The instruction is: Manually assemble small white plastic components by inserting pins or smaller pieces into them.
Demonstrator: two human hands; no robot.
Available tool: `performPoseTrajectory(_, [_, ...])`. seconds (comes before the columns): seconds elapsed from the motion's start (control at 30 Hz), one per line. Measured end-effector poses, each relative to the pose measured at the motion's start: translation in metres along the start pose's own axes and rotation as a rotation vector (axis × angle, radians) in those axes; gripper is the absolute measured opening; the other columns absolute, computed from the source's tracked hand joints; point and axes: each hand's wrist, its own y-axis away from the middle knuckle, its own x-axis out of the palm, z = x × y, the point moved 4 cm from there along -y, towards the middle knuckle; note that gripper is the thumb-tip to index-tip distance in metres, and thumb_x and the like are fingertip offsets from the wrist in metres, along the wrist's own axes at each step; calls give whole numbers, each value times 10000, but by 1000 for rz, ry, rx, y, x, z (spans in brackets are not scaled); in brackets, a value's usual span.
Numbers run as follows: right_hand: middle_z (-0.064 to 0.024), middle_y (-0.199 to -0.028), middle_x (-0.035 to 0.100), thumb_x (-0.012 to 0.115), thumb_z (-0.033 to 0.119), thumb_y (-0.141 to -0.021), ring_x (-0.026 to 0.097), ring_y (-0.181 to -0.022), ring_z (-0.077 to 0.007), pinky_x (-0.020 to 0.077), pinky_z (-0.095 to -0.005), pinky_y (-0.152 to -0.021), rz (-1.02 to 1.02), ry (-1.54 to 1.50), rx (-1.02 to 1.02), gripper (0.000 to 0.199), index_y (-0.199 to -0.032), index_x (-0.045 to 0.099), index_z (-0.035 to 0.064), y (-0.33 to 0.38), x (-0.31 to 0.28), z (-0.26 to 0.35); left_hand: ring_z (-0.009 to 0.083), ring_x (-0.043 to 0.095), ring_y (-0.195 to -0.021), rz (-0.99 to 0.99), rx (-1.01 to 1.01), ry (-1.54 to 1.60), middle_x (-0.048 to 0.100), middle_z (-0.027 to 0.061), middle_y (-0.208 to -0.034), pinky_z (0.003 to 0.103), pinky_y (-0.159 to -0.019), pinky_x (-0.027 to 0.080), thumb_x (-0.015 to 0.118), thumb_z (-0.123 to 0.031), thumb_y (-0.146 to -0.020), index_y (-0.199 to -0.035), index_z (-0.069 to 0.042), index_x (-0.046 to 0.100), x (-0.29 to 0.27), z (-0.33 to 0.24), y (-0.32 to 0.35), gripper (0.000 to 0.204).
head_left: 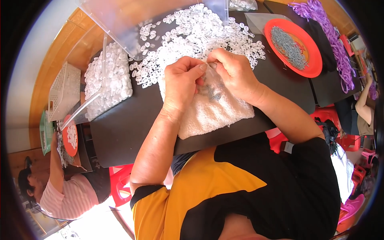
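Over a folded cream towel (224,114) at the table's front edge, my two hands meet with their fingertips almost touching. My left hand (180,80) is closed in a pinch, and my right hand (236,76) pinches beside it. Between them they hold the upper edge of a small clear plastic bag (212,82). Grey pieces like small screws show through the lower part of the bag, resting against the towel. The fingertips hide most of the bag's top, so whether it is sealed cannot be seen.
Behind my hands spreads a heap of small white plastic parts (196,30). A red plate (314,52) of grey screws (289,48) lies right, near purple ribbons (338,44). Left stands a clear bin (105,86) with white parts. Another person (70,192) works at far left.
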Motion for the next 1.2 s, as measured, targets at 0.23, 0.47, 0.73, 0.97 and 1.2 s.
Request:
performPoseTrajectory(0.23, [-76,-790,631,562,-48,-883,617,-698,-174,483,-279,-647,-17,-81,33,98,-958,570,15,-4,-6,-1,135,561,-577,-57,300,-288,606,47,-709,301,-524,461,702,-65,-818,-850,-10,657,-1,3,-3,78])
performPoseTrajectory(0.47, [-100,-779,656,554,-51,-842,656,-692,-243,501,-310,-637,-9,-201,89,116,-927,577,25,-6,-8,-4,311,613,-773,26,422,-704,586,99,-834,411,-675,496,761,-146,-720,-790,-60,651,5,7,-3,156])
performPoseTrajectory(0.73, [-90,-751,644,566,-27,-856,629,-671,-182,489,-291,-635,20,-247,137,85,-927,584,15,-6,-7,-6,200,604,-659,-72,579,-849,591,66,-779,321,-623,484,734,-88,-759,-830,-37,672,11,5,-2,107])
performPoseTrajectory(0.97, [-60,-732,631,570,-24,-861,587,-653,-128,483,-272,-628,22,-311,189,61,-911,591,4,-6,-4,-10,212,604,-660,-15,487,-779,592,67,-782,331,-629,484,734,-109,-758,-806,-50,672,9,3,-1,99])
performPoseTrajectory(1.2, [-47,-732,622,587,-10,-867,574,-659,-113,481,-261,-636,31,-385,243,46,-911,591,-3,-7,-6,-8,148,558,-590,-38,550,-716,581,32,-720,282,-557,449,724,-75,-772,-809,-39,675,12,4,-2,71])
